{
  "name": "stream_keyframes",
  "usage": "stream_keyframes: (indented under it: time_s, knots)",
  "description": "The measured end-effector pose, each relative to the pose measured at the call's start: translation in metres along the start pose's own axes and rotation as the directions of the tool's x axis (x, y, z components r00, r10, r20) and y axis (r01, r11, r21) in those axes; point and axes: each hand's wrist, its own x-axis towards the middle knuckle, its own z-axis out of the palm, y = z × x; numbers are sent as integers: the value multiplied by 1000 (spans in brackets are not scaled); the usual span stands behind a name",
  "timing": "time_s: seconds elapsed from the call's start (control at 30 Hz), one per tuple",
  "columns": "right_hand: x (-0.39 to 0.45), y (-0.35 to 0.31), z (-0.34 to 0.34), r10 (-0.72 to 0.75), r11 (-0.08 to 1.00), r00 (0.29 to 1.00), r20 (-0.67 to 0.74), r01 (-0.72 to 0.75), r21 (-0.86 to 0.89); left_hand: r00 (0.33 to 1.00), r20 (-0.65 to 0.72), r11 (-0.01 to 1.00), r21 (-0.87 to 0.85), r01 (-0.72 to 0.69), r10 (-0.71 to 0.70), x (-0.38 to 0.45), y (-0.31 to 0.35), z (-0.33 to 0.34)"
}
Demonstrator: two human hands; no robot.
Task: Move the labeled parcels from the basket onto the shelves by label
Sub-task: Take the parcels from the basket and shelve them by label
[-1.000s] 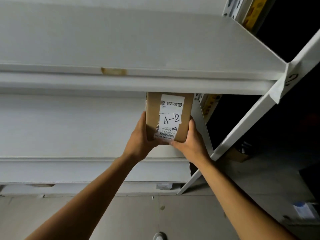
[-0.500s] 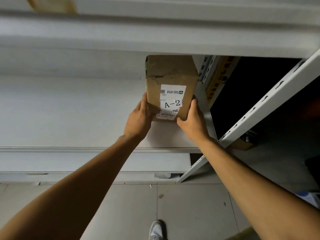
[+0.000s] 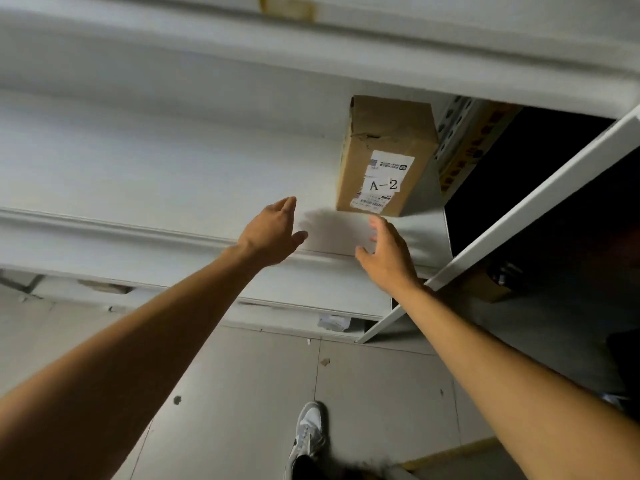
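A-2 parcel (image 3: pixel 384 157) stands on the white shelf (image 3: pixel 173 161) just beyond both hands, label facing out (readable for sorting). Left hand (image 3: pixel 270 233) and right hand (image 3: pixel 388 254) spread, empty, clear of it.

Bare forearms, no sleeves, grey-white sneaker (image 3: pixel 309 433), dark trouser leg (image 3: pixel 308 467)

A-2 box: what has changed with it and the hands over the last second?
Both hands let go of the box and drew back toward the shelf edge. The left hand and right hand are now open and clear of it. Before that, they pushed the box deeper onto the shelf. It stays upright at the right end, label facing out.
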Motion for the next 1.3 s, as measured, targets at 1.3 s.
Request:
stream_keyframes:
  time_s: [1.3]
  knots:
    - [-650, -373, 220, -179, -527, -890, 419, 446, 723, -770, 42, -670, -523, 526, -637, -828, 109, 41]
